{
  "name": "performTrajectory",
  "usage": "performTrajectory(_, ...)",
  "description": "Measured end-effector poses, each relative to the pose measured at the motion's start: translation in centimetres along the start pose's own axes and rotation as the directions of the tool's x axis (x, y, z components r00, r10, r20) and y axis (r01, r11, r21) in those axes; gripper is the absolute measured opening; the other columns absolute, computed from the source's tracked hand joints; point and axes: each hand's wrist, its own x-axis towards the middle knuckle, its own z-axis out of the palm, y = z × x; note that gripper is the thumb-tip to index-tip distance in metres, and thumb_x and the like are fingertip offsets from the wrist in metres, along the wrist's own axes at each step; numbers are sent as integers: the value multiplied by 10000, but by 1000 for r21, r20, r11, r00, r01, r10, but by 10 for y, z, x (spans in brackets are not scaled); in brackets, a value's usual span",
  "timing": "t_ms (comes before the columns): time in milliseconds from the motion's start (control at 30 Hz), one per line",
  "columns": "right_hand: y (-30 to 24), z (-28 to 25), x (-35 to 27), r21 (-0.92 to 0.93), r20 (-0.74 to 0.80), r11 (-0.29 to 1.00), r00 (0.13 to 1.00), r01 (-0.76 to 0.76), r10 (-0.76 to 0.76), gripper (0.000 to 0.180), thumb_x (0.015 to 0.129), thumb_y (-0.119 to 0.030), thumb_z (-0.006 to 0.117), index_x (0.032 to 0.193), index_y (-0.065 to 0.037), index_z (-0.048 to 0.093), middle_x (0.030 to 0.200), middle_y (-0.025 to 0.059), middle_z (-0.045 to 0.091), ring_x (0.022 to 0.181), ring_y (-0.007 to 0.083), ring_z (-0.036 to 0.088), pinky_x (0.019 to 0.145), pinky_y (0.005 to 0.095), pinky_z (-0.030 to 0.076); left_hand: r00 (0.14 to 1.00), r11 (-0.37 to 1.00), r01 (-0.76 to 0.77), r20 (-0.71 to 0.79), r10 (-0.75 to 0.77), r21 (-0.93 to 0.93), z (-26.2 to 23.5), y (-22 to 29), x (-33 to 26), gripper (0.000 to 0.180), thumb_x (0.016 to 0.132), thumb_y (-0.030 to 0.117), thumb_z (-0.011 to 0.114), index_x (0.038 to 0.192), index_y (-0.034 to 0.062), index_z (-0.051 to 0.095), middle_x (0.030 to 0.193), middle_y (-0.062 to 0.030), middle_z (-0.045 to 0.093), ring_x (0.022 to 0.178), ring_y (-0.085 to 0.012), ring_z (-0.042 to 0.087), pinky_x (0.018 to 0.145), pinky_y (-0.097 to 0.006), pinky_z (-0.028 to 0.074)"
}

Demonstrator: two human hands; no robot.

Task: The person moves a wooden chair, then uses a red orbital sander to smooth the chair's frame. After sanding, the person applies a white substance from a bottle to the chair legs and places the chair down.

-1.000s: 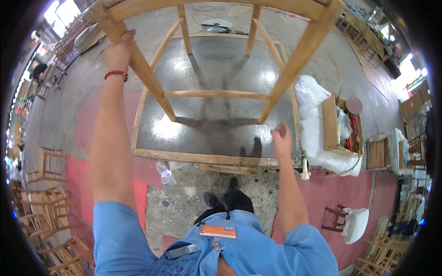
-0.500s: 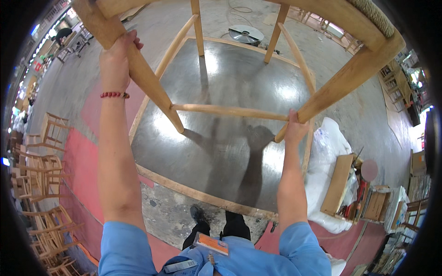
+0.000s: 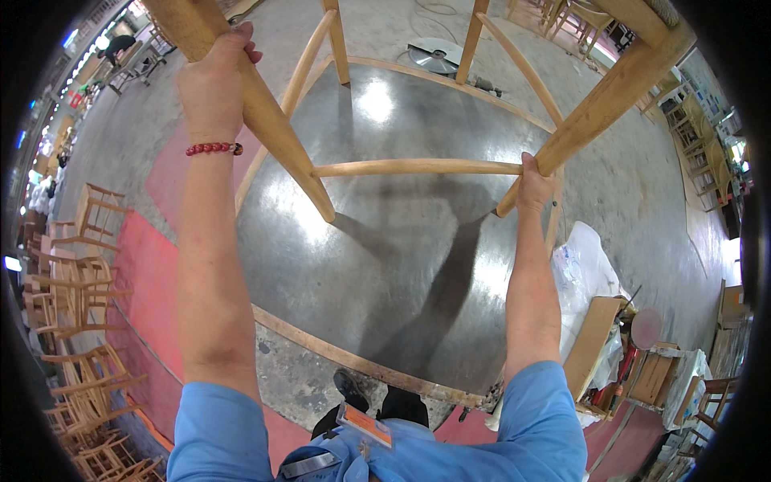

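Note:
A pale wooden chair frame [image 3: 418, 167] stands upright over a grey, shiny tabletop [image 3: 385, 265] with wooden edging. Its leg ends appear to meet the surface. My left hand [image 3: 213, 88], with a red bead bracelet at the wrist, is wrapped round the upper part of the near left leg. Lower down, my right hand [image 3: 534, 186] grips the near right leg where the front stretcher joins it, thumb up beside the joint. Woven cord [image 3: 665, 10] shows at the chair's upper right; the rest of its top is out of the picture.
A round saw-like disc [image 3: 434, 56] lies beyond the far table edge. An open cardboard box [image 3: 593, 341] with tools stands at right beside white plastic wrapping [image 3: 590, 261]. Stacked wooden chairs [image 3: 76, 289] line the left. A bent-over person [image 3: 120, 46] is far left.
The chair has shifted away from me and slightly right across the tabletop, both hands moving with it. Each hand keeps its hold on the same leg.

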Motion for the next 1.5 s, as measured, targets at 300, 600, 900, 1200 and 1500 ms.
performTrajectory(300, 3, 10, 17, 36, -5, 999, 1000, -3, 3, 190, 753, -124, 742, 836, 1, 625, 752, 11, 570, 674, 110, 519, 606, 292, 431, 1000, 997, -10, 2, 10, 81, 6, 0, 0, 231, 795, 163, 684, 884, -46, 640, 783, -93, 626, 694, -190, 631, 608, -300, 486)
performTrajectory(600, 7, 16, 27, -13, -38, 1000, 999, -15, 15, 176, 756, -127, 742, 794, 6, 633, 726, 11, 570, 651, 107, 515, 583, 291, 428, 1000, 997, -13, -14, 14, 76, 10, 2, -4, 256, 789, 184, 684, 880, -51, 639, 770, -94, 627, 694, -182, 631, 617, -295, 485)
performTrajectory(900, 5, 12, 36, 2, 66, 1000, 998, -7, 7, 172, 759, -127, 738, 785, 6, 633, 720, 8, 579, 631, 90, 512, 561, 276, 428, 999, 997, 10, -43, -6, 75, 15, 2, -5, 270, 775, 213, 684, 840, -42, 628, 746, -80, 624, 685, -153, 612, 627, -284, 471)
performTrajectory(1200, 4, 17, 46, -36, 36, 998, 998, -55, 56, 193, 760, -132, 757, 832, 9, 647, 744, 10, 575, 648, 98, 522, 584, 273, 426, 998, 995, -15, -52, 20, 103, 22, 2, -8, 248, 804, 166, 679, 913, -54, 640, 785, -83, 617, 694, -174, 620, 606, -288, 477)
performTrajectory(1500, 4, 23, 55, -53, 21, 997, 998, -54, 55, 189, 762, -151, 747, 828, -5, 645, 745, 3, 572, 655, 99, 522, 588, 279, 423, 996, 991, 35, -81, -25, 129, 31, 10, -16, 249, 782, 196, 686, 857, -31, 614, 738, -71, 621, 668, -151, 606, 607, -286, 470)
